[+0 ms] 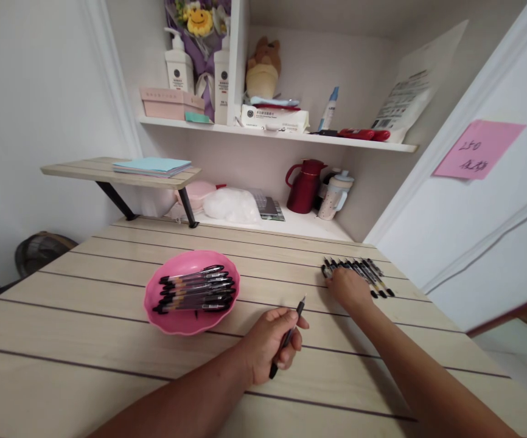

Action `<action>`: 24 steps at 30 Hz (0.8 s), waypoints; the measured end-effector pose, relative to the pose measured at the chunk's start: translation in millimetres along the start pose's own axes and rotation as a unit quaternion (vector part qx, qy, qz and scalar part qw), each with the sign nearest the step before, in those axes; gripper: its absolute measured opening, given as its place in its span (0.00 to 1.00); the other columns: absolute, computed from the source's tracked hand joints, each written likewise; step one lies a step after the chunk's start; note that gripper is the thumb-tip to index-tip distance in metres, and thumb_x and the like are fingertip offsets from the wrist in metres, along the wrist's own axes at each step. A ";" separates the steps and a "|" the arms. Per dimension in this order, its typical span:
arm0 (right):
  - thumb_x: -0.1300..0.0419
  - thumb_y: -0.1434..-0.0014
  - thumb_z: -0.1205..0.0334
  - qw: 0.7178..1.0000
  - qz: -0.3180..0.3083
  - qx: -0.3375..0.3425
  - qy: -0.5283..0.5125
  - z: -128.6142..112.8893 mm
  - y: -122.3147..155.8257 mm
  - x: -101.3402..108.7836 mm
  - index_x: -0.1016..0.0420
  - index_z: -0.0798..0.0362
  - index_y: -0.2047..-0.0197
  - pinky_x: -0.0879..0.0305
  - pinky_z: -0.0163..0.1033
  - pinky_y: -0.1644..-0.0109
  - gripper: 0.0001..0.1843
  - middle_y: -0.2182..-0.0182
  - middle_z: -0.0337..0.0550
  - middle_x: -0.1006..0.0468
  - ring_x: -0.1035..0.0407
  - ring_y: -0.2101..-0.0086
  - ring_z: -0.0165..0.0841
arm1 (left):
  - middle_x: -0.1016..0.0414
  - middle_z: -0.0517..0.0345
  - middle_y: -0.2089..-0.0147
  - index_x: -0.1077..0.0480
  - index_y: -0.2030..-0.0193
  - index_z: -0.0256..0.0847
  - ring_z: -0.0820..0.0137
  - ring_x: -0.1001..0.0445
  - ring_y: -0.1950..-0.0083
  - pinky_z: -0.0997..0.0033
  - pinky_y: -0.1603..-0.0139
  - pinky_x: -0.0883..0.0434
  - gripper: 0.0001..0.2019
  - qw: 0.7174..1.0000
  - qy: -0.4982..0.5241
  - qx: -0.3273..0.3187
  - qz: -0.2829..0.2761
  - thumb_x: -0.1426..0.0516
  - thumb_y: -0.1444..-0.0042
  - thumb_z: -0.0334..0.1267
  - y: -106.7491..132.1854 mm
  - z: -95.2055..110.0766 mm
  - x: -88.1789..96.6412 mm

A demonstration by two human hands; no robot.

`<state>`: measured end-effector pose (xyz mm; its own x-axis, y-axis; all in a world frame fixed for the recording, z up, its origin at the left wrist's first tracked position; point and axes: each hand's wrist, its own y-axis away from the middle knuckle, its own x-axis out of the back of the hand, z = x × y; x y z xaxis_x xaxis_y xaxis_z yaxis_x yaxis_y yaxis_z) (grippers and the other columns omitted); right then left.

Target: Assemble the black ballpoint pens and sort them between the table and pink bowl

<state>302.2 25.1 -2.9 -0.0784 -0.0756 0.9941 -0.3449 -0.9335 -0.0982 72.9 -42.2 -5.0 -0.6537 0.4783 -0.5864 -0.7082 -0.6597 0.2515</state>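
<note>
My left hand (270,344) is closed round a black pen (291,331), tip pointing up and away, just above the wooden table (85,328). My right hand (348,287) reaches to the far right, fingers curled down onto the left end of a row of several black pens (366,275) lying side by side; its fingertips are hidden. A pink bowl (190,322) left of my hands holds several more black pens (197,291).
A small raised wooden shelf (85,170) with pastel notebooks (151,165) stands at the back left. Behind the table are a red jug (304,185), a beige cup (334,196) and a plastic bag (231,205). A white door with a pink note (478,149) is at the right.
</note>
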 end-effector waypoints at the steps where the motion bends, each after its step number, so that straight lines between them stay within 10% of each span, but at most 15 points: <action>1: 0.48 0.46 0.60 1.000 0.001 -0.001 -0.001 -0.1 0.1 0.0 0.25 0.60 0.65 0.38 0.41 0.62 0.14 0.63 0.60 0.24 0.29 0.62 0.43 | 0.37 0.66 0.80 0.36 0.65 0.37 0.84 0.50 0.89 0.78 0.87 0.58 0.15 1.000 -0.001 -0.002 -0.002 0.48 0.48 0.49 -0.1 -0.3 0.2; 10: 0.49 0.47 0.56 1.000 0.015 -0.014 -0.010 1.2 1.9 7.7 0.25 0.59 0.66 0.39 0.39 0.65 0.16 0.65 0.58 0.24 0.29 0.63 0.43 | 0.36 0.66 0.80 0.37 0.64 0.37 0.85 0.50 0.90 0.79 0.88 0.58 0.15 1.000 -0.008 -0.003 -0.001 0.48 0.48 0.49 -0.4 -0.1 -0.3; 24: 0.46 0.52 0.55 0.984 -0.026 0.063 -0.167 66.3 26.2 -1.8 0.27 0.52 0.74 0.45 0.32 0.73 0.10 0.77 0.39 0.24 0.33 0.75 0.31 | 0.37 0.67 0.79 0.37 0.64 0.37 0.86 0.50 0.89 0.79 0.87 0.58 0.15 1.000 -0.015 -0.002 0.003 0.48 0.48 0.48 0.5 1.6 -0.5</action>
<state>355.4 -22.4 -4.2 0.2541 -0.1182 0.9599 -0.2206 -0.9734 -0.0615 72.5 -41.8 -3.3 -0.6651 0.4920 -0.5618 -0.7037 -0.6647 0.2510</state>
